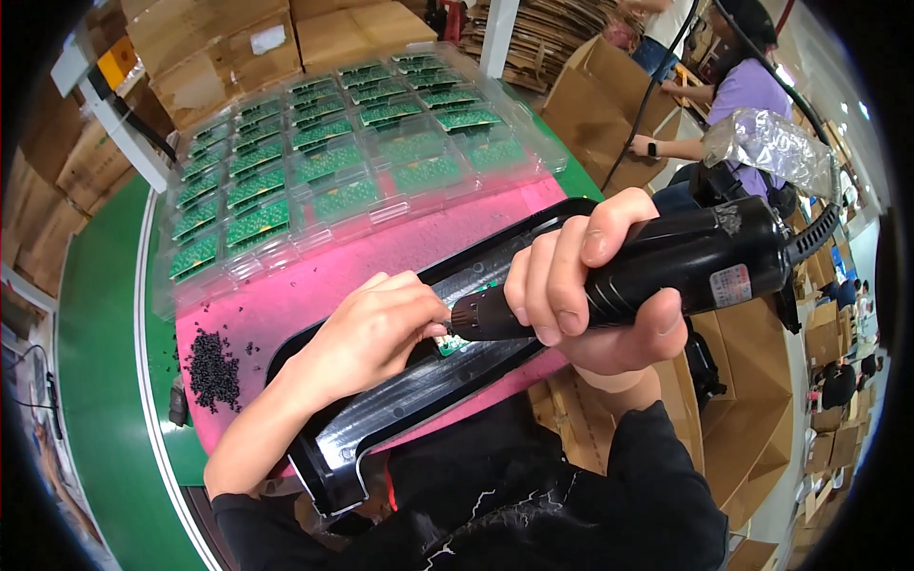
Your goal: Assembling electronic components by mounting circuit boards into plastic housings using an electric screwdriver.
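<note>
My right hand (595, 276) is wrapped round a black electric screwdriver (700, 252), which lies nearly level with its tip pointing left. The tip is over a small green circuit board (449, 344) set in a long black plastic housing (395, 404). At that tip, the thumb and fingers of my left hand (381, 324) are pinched together; whatever they grip is too small and covered to make out. The housing rests slantwise on a pink mat (390, 249), partly hidden by my hands and forearm. Left of it lies a heap of small black screws (211, 369).
Beyond the housing, a clear plastic tray (309, 236) holds several rows of green circuit boards. The mat covers part of a green table (105, 381). Cardboard boxes (367, 36) stand behind; an open carton (595, 105) and a person in purple (747, 95) are at right. A cable (819, 238) trails from the screwdriver.
</note>
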Action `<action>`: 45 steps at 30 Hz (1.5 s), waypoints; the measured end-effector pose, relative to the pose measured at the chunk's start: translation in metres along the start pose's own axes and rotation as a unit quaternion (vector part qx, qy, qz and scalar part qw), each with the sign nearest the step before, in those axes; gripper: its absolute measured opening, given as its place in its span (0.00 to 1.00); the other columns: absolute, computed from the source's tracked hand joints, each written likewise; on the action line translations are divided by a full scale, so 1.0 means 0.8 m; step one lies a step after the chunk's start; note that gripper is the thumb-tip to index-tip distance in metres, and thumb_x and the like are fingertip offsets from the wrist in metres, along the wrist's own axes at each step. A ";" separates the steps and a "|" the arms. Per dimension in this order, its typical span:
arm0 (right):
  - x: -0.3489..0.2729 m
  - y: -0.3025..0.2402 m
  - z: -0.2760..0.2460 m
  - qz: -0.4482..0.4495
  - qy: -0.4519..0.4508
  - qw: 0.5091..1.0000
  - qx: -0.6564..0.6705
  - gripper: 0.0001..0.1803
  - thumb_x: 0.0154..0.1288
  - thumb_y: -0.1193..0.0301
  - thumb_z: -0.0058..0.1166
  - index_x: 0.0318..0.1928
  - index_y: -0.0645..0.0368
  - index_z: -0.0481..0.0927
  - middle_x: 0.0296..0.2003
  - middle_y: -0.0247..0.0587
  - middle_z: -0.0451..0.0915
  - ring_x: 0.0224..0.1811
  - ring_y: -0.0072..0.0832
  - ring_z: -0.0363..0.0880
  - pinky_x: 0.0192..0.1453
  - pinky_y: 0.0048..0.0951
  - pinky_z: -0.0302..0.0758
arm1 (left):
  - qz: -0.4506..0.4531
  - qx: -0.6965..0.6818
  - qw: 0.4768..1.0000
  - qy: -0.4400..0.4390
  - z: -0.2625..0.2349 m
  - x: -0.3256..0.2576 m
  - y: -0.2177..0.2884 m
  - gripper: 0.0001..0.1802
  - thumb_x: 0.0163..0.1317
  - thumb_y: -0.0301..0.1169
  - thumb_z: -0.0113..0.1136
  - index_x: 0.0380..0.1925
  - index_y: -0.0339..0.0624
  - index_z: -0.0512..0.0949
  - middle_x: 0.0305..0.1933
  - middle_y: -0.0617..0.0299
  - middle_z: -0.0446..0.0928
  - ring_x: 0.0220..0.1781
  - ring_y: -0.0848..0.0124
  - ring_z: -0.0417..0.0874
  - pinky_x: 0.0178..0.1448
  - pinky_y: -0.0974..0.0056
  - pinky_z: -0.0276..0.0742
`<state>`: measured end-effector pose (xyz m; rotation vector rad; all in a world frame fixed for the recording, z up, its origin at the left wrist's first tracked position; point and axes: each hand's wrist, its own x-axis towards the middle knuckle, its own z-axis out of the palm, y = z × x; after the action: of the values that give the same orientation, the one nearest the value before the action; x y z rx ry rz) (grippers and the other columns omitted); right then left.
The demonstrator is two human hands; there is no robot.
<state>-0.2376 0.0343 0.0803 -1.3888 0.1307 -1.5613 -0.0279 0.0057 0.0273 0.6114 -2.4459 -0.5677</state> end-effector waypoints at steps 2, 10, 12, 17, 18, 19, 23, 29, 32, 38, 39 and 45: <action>-0.002 0.003 -0.002 0.004 0.004 1.000 -0.003 0.29 0.68 0.42 0.53 0.45 0.56 0.65 0.19 0.29 0.69 0.17 0.21 0.69 0.26 0.26 0.69 | -0.005 -0.017 1.000 0.019 0.003 -0.002 -0.004 0.08 0.56 0.26 0.67 0.34 0.39 0.78 0.34 0.60 0.78 0.40 0.59 0.78 0.44 0.58 0.71; -0.001 0.003 -0.010 -0.027 -0.015 0.999 0.040 0.29 0.69 0.42 0.51 0.48 0.56 0.66 0.21 0.29 0.70 0.18 0.21 0.69 0.27 0.26 0.71 | 0.000 -0.058 0.996 0.074 0.007 -0.001 0.000 0.09 0.54 0.23 0.69 0.33 0.36 0.79 0.33 0.58 0.81 0.38 0.59 0.81 0.41 0.58 0.74; 0.000 -0.001 -0.015 -0.029 -0.030 0.998 0.049 0.29 0.69 0.42 0.51 0.48 0.56 0.67 0.21 0.29 0.71 0.18 0.20 0.70 0.27 0.25 0.71 | -0.010 -0.099 0.993 0.070 0.007 -0.001 0.002 0.09 0.54 0.23 0.69 0.34 0.35 0.79 0.32 0.57 0.80 0.38 0.59 0.81 0.42 0.58 0.75; 0.005 -0.016 -0.038 -0.024 -0.001 0.999 -0.037 0.26 0.70 0.47 0.49 0.48 0.58 0.69 0.21 0.29 0.70 0.17 0.20 0.67 0.26 0.25 0.67 | -0.128 -0.163 0.977 -0.050 0.002 0.001 0.008 0.26 0.56 0.25 0.69 0.55 0.37 0.74 0.51 0.52 0.78 0.43 0.58 0.82 0.45 0.59 0.79; 0.005 -0.015 -0.046 -0.008 0.011 0.998 -0.064 0.25 0.70 0.48 0.48 0.47 0.60 0.70 0.20 0.30 0.70 0.17 0.20 0.65 0.26 0.26 0.65 | -0.100 -0.114 0.987 -0.052 0.008 -0.005 0.002 0.27 0.56 0.27 0.69 0.57 0.37 0.72 0.54 0.51 0.77 0.48 0.56 0.81 0.50 0.58 0.79; 0.003 -0.015 -0.056 0.016 0.021 0.995 -0.092 0.23 0.70 0.50 0.49 0.46 0.61 0.70 0.20 0.30 0.69 0.17 0.20 0.65 0.26 0.26 0.64 | -0.070 -0.064 0.994 -0.053 0.013 -0.008 -0.002 0.29 0.57 0.28 0.69 0.58 0.37 0.71 0.56 0.51 0.76 0.53 0.55 0.80 0.54 0.57 0.78; -0.007 0.000 -0.083 0.058 0.045 0.987 -0.146 0.20 0.71 0.53 0.48 0.45 0.59 0.70 0.19 0.30 0.67 0.17 0.21 0.64 0.27 0.26 0.65 | -0.095 -0.013 0.986 -0.135 0.013 -0.011 -0.002 0.30 0.56 0.29 0.69 0.58 0.37 0.70 0.60 0.52 0.73 0.61 0.51 0.76 0.62 0.54 0.76; -0.018 0.017 -0.088 0.082 0.069 0.984 -0.140 0.19 0.71 0.54 0.48 0.43 0.58 0.69 0.19 0.31 0.67 0.17 0.20 0.65 0.26 0.26 0.66 | -0.091 -0.007 0.985 -0.146 0.012 -0.010 -0.002 0.28 0.56 0.30 0.68 0.57 0.37 0.70 0.62 0.51 0.72 0.62 0.51 0.75 0.62 0.54 0.76; -0.019 0.024 -0.090 0.098 0.070 0.981 -0.152 0.19 0.69 0.54 0.50 0.43 0.58 0.69 0.17 0.32 0.68 0.15 0.21 0.66 0.25 0.26 0.67 | -0.094 -0.010 0.984 -0.150 0.010 -0.008 -0.001 0.28 0.57 0.31 0.67 0.57 0.37 0.71 0.62 0.50 0.72 0.62 0.51 0.75 0.62 0.54 0.76; -0.019 0.027 -0.084 0.106 0.068 0.988 -0.095 0.17 0.65 0.61 0.58 0.41 0.62 0.70 0.18 0.35 0.70 0.16 0.23 0.69 0.23 0.26 0.70 | -0.106 -0.010 0.982 -0.159 0.009 -0.009 -0.001 0.27 0.58 0.32 0.67 0.56 0.38 0.71 0.63 0.50 0.72 0.62 0.50 0.75 0.63 0.53 0.75; -0.019 0.028 -0.084 0.093 0.066 0.992 -0.054 0.15 0.62 0.69 0.61 0.41 0.64 0.72 0.20 0.38 0.72 0.18 0.23 0.71 0.23 0.25 0.72 | -0.111 -0.012 0.981 -0.162 0.008 -0.009 0.000 0.27 0.58 0.32 0.67 0.56 0.38 0.71 0.62 0.50 0.72 0.62 0.51 0.76 0.63 0.53 0.75; -0.024 0.029 -0.081 0.119 0.044 0.990 -0.067 0.16 0.58 0.73 0.60 0.43 0.65 0.69 0.22 0.38 0.73 0.18 0.21 0.70 0.23 0.24 0.71 | -0.097 -0.019 0.984 -0.150 0.011 -0.009 -0.003 0.27 0.57 0.31 0.67 0.56 0.37 0.71 0.62 0.50 0.72 0.61 0.51 0.76 0.62 0.53 0.76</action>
<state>-0.2791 0.0036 0.0308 -1.3534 0.4473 -1.4352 -0.0276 0.0100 0.0167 0.8051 -2.6633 -0.8350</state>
